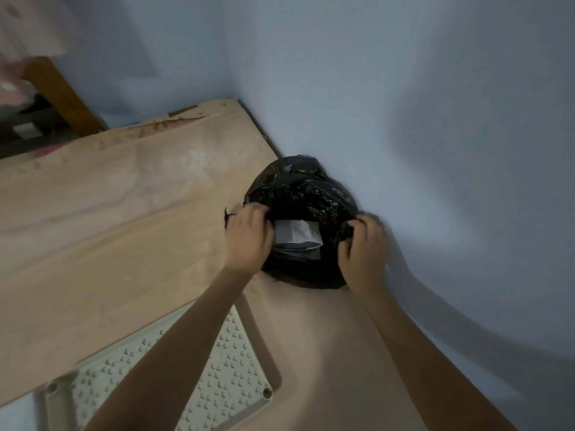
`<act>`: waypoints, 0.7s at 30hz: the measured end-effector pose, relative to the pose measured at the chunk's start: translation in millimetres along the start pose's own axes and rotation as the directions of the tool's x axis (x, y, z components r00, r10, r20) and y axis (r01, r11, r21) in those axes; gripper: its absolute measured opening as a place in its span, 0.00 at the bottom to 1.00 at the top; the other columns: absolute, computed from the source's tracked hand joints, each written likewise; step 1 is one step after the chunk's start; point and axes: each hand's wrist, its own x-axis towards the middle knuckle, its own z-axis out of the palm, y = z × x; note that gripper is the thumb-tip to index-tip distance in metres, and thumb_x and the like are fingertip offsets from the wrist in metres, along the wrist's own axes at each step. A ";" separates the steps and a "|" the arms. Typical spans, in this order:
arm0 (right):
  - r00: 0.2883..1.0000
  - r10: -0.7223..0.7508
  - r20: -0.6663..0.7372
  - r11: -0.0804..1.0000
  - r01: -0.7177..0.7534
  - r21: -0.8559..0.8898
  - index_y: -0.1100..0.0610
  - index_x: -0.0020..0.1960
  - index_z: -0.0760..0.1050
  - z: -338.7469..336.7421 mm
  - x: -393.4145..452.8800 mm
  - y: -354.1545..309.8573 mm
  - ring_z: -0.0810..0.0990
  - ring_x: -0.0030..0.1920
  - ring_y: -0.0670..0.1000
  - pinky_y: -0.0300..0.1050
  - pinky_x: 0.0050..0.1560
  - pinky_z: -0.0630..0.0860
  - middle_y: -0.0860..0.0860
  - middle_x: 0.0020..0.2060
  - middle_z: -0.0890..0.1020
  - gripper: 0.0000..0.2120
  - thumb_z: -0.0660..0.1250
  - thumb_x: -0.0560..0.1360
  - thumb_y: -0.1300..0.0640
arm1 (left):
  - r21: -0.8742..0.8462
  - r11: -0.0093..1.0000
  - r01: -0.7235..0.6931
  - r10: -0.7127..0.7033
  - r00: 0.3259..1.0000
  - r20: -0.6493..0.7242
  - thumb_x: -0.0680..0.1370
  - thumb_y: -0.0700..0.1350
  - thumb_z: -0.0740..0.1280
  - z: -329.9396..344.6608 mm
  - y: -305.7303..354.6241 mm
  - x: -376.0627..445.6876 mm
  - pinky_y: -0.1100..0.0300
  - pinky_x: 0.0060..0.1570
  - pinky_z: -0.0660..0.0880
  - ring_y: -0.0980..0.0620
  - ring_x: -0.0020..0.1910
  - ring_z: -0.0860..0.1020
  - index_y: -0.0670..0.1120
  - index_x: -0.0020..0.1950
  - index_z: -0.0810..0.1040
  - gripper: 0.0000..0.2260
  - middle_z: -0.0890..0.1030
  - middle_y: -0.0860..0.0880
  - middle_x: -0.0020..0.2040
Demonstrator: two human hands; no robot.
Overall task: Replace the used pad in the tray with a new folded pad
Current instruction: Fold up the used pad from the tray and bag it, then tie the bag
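Two hands: left hand and right hand each grip the rim of one black bag.
Pads: one folded pad inside the bag.
Trays: one white tray, near left, bare.

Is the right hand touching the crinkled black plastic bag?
Touching. The head view shows the right hand with its fingers curled round the crinkled black plastic bag's edge.

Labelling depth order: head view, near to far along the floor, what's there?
White perforated plastic tray → left hand and right hand, fingers gripping the bag's rim → black crinkled plastic bin bag holding a folded grey-white pad → pale blue wall corner.
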 end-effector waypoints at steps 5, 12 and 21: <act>0.977 0.146 0.157 0.981 -0.123 -0.147 0.66 0.60 0.72 -1.6 -3.4 8.7 0.72 0.59 0.61 0.52 0.59 0.67 0.61 0.59 0.74 0.16 0.61 0.74 0.63 | -0.038 0.686 0.726 -0.700 0.674 0.236 0.80 0.45 0.60 2.9 -46.8 10.9 0.45 0.57 0.68 0.35 0.60 0.71 0.35 0.65 0.67 0.18 0.67 0.36 0.65; 0.739 0.592 0.322 0.767 -0.640 0.058 0.70 0.60 0.66 8.4 -12.3 6.9 0.77 0.52 0.61 0.52 0.49 0.73 0.63 0.54 0.76 0.17 0.56 0.80 0.56 | -0.423 0.099 0.901 -0.771 0.338 0.539 0.75 0.43 0.67 14.1 -62.8 2.0 0.57 0.34 0.70 0.44 0.42 0.75 0.37 0.46 0.73 0.10 0.72 0.42 0.41; 0.553 0.614 0.563 0.359 -0.831 0.424 0.62 0.40 0.77 -11.4 -12.2 18.3 0.77 0.34 0.54 0.37 0.25 0.72 0.57 0.33 0.77 0.06 0.71 0.72 0.60 | -0.598 0.028 0.801 -0.753 0.411 0.514 0.74 0.34 0.67 -20.6 -55.9 0.1 0.56 0.42 0.74 0.50 0.37 0.77 0.43 0.40 0.73 0.06 0.77 0.44 0.40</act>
